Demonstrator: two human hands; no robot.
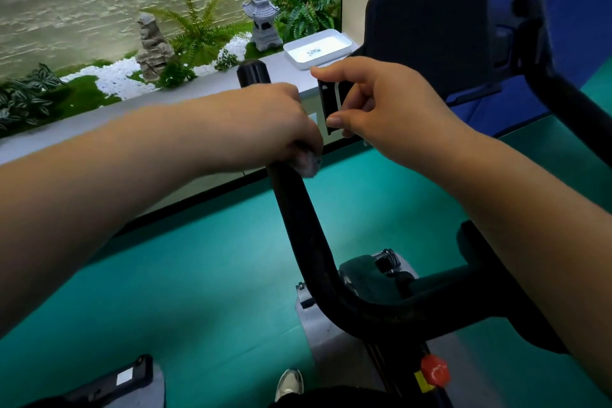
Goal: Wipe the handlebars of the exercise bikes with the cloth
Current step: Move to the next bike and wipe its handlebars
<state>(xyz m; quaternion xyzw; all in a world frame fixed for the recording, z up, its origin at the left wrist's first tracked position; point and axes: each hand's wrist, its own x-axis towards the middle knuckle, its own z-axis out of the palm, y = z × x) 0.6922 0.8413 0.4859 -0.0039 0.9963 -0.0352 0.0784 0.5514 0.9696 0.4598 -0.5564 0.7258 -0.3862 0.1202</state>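
the green floor (205,262) carries the exercise bike (334,334); a grey ledge (212,83) at the far side holds a white tray (318,48).

Both forearms are bare up to the frame edge, with no sleeves, watch or rings showing on the left hand (265,122) or the right hand (381,109). Near the bottom edge a light grey-white shoe (289,384) points forward. Dark clothing (331,399) fills the edge beside it.
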